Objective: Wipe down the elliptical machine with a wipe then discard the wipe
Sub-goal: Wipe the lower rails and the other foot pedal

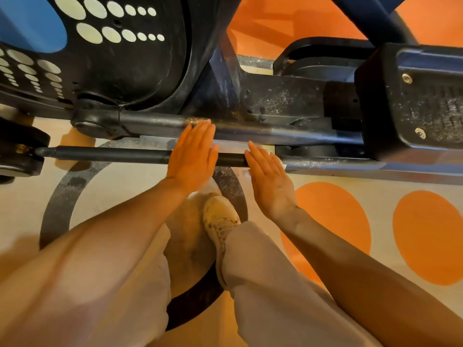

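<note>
Both hands are spread flat, fingers straight — the left hand (191, 156) and right hand (269, 176) hold nothing, hovering over the elliptical machine (250, 106)'s low black rail (112, 154); contact unclear.

Beneath me the floor (140, 182) is a pale cream surface, marked with large orange circles (426, 236) to my right and a dark grey ring (59, 196) around the spot where I stand. Beyond the equipment the floor turns solid orange (270, 28), with a pale strip and a speckled grey strip (253, 61) at the boundary. Warm lighting casts an orange tint over the nearer floor.
</note>
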A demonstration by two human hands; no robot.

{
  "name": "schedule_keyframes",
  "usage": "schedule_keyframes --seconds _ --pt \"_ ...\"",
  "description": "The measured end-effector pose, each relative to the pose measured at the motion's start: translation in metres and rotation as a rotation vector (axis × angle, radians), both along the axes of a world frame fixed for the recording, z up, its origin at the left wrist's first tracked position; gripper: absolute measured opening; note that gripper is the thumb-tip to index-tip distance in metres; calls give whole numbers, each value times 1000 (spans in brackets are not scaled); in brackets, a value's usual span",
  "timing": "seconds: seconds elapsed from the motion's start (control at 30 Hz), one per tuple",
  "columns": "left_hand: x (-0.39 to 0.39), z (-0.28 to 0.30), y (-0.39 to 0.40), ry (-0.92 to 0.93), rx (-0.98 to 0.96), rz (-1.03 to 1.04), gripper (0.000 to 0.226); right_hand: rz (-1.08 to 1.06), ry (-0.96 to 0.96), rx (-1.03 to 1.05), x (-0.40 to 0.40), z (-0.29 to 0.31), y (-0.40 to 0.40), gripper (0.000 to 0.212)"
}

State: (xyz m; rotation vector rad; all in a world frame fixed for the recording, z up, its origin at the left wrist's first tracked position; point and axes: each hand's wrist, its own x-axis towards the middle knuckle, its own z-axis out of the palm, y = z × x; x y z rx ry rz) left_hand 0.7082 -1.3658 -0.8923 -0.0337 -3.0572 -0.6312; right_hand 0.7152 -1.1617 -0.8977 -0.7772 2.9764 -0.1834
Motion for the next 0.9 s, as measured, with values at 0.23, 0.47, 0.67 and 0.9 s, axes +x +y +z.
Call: schedule_keyframes --seconds 0.23,0.47,0.67,0.9 --pt "-23 -18 45 -42 -250 -250 55 -3 -2 40 6 -8 17 51" --pt "-25 -20 44 -58 -318 -286 64 -49 -16 -58 0 -9 46 52" --pt "-27 -19 45 -53 -377 -292 63 -269 42 -173 -2 -5 73 53" --pt "-28 -21 46 -73 -399 -274 63 -205 -52 -268 -1 0 28 53"
